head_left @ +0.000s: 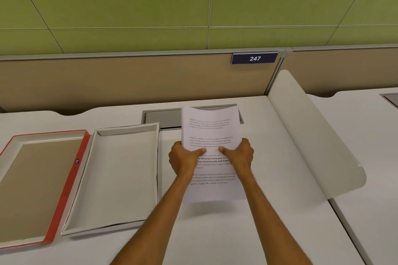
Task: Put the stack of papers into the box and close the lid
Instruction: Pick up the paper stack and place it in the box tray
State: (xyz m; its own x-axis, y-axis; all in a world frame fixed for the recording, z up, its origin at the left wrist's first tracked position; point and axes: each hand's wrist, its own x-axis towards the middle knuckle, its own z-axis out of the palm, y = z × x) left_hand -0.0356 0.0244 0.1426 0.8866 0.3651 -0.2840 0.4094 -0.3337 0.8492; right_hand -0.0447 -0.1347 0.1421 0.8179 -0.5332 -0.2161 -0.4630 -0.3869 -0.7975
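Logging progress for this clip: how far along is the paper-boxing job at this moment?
Done: the box lies open and empty on the desk, its red-edged lid off, upside down to its left.
In hand: the left hand and right hand grip the stack of papers by its sides, lifted to the right of the box.
Left: papers into the box, then the lid on.

The white desk [215,232] carries an open box [120,178] beside its red-edged lid [36,187].

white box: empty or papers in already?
Empty. The white box shows only its bare floor; the stack of papers is held above the desk to its right by the left hand and right hand.
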